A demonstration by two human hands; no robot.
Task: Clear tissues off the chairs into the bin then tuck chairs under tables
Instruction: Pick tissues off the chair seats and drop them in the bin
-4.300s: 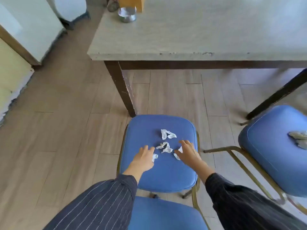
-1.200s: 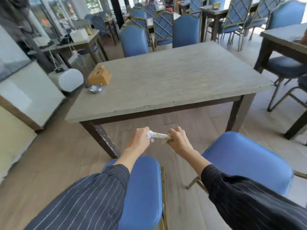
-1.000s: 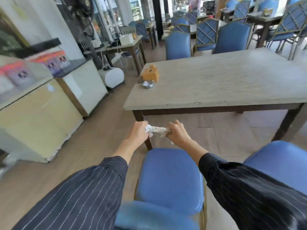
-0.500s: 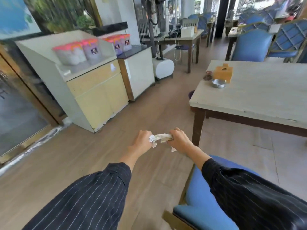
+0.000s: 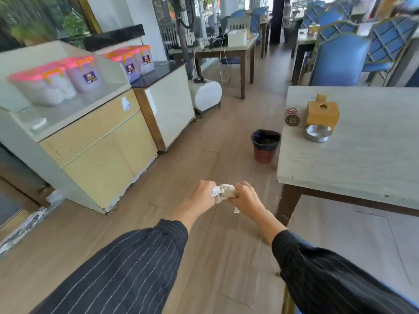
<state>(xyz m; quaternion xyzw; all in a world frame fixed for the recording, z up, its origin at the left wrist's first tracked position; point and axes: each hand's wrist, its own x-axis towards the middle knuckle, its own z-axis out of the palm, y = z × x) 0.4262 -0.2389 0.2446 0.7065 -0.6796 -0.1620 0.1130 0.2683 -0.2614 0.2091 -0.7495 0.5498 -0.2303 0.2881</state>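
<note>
While both hands' fingers [image 5: 243,186] clench a wad of tissues [image 5: 223,191] between them above the floor, the bin [image 5: 265,145] stands ahead and slightly right, beside the counter [image 5: 362,159], nearer the right hand [image 5: 246,197].

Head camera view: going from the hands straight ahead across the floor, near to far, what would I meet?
Wad of tissues held between both hands → bin → white rounded appliance → table with cables.

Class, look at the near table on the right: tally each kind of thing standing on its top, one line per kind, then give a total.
Wooden tissue box: 1
Metal ashtray: 1
Round coaster: 1
Small round tin: 1
Total: 4 things on the table
</note>
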